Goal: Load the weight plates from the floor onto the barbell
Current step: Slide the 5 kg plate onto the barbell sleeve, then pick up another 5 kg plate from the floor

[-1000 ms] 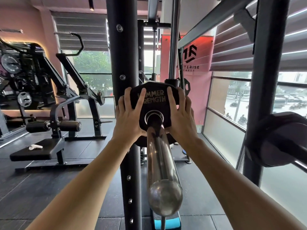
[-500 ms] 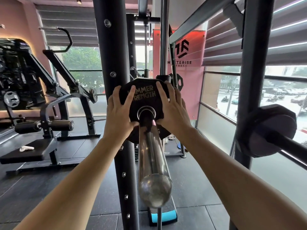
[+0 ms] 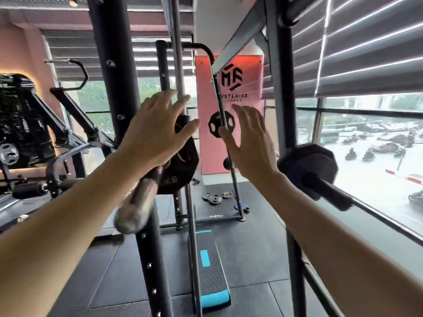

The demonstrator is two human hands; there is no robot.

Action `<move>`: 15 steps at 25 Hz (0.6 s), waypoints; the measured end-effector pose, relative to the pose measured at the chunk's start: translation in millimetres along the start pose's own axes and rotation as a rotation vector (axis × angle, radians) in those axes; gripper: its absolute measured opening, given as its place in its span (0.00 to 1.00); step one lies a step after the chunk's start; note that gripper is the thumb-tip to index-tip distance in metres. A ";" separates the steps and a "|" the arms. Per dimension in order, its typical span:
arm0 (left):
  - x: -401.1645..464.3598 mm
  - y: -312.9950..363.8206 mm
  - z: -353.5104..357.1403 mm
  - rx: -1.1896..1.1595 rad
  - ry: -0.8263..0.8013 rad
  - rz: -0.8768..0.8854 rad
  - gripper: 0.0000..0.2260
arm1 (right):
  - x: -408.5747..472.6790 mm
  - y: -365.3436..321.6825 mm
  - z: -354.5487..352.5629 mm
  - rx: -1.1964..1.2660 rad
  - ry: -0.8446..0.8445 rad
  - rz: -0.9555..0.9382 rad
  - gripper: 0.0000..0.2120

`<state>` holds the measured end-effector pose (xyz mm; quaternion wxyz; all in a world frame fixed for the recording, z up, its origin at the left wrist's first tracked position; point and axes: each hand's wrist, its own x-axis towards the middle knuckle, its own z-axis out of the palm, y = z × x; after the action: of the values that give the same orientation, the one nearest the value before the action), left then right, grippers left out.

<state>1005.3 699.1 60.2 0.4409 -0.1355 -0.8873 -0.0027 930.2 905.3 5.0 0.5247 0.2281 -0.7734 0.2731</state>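
A black weight plate (image 3: 183, 170) marked "KG" sits on the steel barbell sleeve (image 3: 139, 202), pushed in against the rack upright. My left hand (image 3: 155, 133) hovers just in front of the plate with fingers spread, holding nothing. My right hand (image 3: 249, 138) is off to the right of the plate, also spread and empty. Several small plates (image 3: 215, 197) lie on the dark floor further back. The plate's upper half is hidden behind my left hand.
The black rack upright (image 3: 128, 133) stands just left of the sleeve. Another loaded black plate on a bar (image 3: 309, 170) juts in at the right by the window. A small plate (image 3: 220, 126) hangs on a slanted post. A blue-edged step platform (image 3: 210, 271) lies on the floor below.
Both hands have come off the plate and opened; before, they pressed it along the sleeve. The view has swung right, so the sleeve now lies at the left.
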 end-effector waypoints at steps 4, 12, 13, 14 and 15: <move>15.9 96.9 -4.5 0.031 -0.034 0.035 0.36 | -23.7 58.7 -92.5 -0.076 0.005 0.069 0.34; 23.1 311.0 57.0 -0.094 -0.090 0.122 0.44 | -114.9 189.4 -247.3 -0.235 -0.012 0.290 0.37; 21.4 336.9 65.3 -0.109 -0.109 0.148 0.45 | -130.6 206.8 -267.6 -0.265 -0.012 0.316 0.37; 19.6 359.2 72.9 -0.123 -0.125 0.170 0.45 | -144.6 220.9 -286.6 -0.288 -0.010 0.333 0.37; 17.5 381.0 81.4 -0.139 -0.144 0.194 0.45 | -158.9 233.4 -305.3 -0.310 -0.006 0.348 0.37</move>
<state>1024.1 1080.3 -19.5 0.3636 -0.2507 -0.8971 -0.0116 1045.5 1292.1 -94.9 0.4962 0.0089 -0.8353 0.2366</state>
